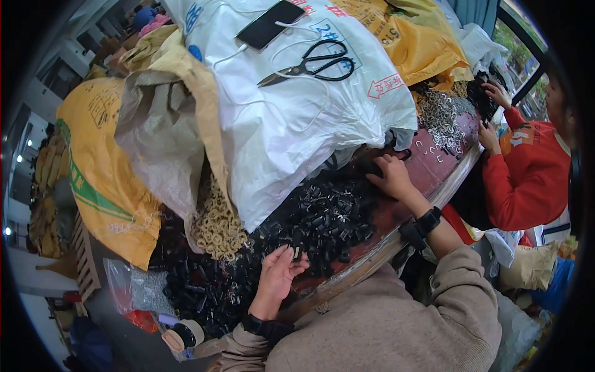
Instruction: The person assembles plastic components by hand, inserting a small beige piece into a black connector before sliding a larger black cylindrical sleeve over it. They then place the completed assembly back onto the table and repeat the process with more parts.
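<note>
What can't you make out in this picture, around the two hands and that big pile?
Head view only:
- Left hand: a small black part at its fingertips, too small to identify.
- Right hand: fingertips buried in the black parts; its grip is hidden.
- Table: mostly covered by the white sack and yellow sacks.
- Silver pieces: too small to tell their shape.

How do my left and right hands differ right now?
The left hand is near the body, palm up, pinching a small black part. The right hand reaches farther out, palm down on the pile of black parts. Both wear black wrist bands.
</note>
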Tool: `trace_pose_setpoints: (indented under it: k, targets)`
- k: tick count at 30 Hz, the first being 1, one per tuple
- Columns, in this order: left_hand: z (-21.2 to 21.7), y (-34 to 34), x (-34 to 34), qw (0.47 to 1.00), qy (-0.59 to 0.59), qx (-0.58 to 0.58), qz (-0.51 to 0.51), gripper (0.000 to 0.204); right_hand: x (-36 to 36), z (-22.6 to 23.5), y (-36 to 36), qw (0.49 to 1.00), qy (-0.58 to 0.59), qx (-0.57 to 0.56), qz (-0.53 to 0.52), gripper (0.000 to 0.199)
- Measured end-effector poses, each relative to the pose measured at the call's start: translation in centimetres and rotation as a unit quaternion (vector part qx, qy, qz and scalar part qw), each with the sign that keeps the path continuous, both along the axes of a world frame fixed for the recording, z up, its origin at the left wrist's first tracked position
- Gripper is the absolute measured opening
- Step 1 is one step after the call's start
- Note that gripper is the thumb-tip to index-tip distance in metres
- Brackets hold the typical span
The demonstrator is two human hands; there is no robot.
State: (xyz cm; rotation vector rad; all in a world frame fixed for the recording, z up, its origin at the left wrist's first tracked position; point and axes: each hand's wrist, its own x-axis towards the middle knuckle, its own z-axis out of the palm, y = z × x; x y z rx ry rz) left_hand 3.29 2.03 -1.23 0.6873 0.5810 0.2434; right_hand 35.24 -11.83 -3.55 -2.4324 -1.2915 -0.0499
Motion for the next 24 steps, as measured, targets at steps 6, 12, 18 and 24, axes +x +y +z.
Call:
trace_pose_setpoints:
  k: [6,12,18,24]
  targets:
    - [1.2,-0.4,-0.5,0.999,-0.016,-0.008,0.032,0.022,-4.9,5.2,0.1,0.943,0.277,0.158,0.094,0.037]
    - [3.4,-1.2,-0.1,1.0,-0.005,0.004,-0.027,0.026,-11.7,7.8,1.5,0.885,0.287,0.15,0.335,0.037]
    - [2.5,-1.0,-0.5,0.998,0.018,-0.004,-0.065,0.027,-13.3,7.5,2.5,0.848,0.337,0.14,0.386,0.036]
    - [3.0,-0.6,0.3,0.987,0.075,0.104,-0.098,0.026,-13.1,7.1,2.7,0.839,0.365,0.151,0.374,0.036]
